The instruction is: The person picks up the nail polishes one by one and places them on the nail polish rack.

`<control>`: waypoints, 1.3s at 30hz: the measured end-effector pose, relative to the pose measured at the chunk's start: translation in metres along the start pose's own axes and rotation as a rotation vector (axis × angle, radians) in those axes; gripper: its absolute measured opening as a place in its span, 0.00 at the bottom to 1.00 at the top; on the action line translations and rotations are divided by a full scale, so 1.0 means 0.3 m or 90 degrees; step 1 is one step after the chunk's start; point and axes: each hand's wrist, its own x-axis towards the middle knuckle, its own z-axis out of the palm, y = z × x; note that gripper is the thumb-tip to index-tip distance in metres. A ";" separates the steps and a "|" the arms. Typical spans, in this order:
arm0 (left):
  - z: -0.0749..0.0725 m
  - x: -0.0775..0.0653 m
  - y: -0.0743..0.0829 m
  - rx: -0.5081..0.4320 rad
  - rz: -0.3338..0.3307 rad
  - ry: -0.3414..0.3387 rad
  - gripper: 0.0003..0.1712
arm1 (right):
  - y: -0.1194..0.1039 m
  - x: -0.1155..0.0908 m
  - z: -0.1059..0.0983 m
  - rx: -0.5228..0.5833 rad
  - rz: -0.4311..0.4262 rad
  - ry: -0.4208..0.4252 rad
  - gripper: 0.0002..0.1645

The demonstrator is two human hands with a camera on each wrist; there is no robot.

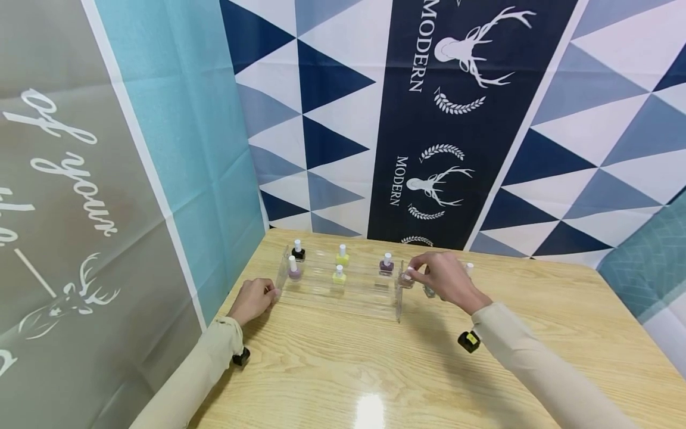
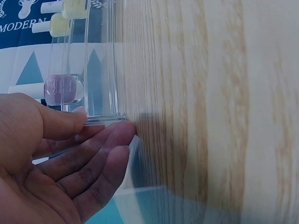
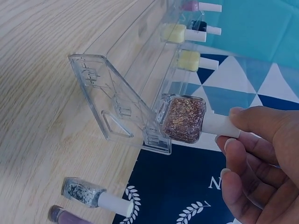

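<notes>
A clear stepped acrylic rack (image 1: pixel 343 307) holds several nail polish bottles. My left hand (image 1: pixel 254 300) grips the rack's left end, thumb and fingers at the side panel, beside a lilac bottle (image 2: pixel 63 89). At the right end, my right hand (image 1: pixel 447 277) pinches the white cap of a copper glitter nail polish bottle (image 3: pixel 185 119). This bottle is tilted and right at the rack's end panel (image 3: pixel 117 107). On the rack are also a black bottle (image 1: pixel 298 254), two yellow bottles (image 1: pixel 342 260) and a dark purple bottle (image 1: pixel 386 267).
Off the rack's right end, a silver glitter bottle (image 3: pixel 84 191) and a mauve bottle (image 3: pixel 70 217) stand on the wooden table (image 1: pixel 332 369), partly behind my right hand in the head view. A patterned cloth (image 1: pixel 332 119) hangs along the table's back edge, with another at the left.
</notes>
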 end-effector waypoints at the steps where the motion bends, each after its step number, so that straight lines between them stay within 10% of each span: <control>1: 0.001 0.000 0.000 -0.001 0.000 0.000 0.16 | -0.001 0.002 0.003 -0.001 -0.004 0.001 0.03; 39: 0.007 0.001 -0.006 -0.007 0.000 -0.003 0.16 | -0.024 0.043 0.078 0.019 -0.012 -0.003 0.03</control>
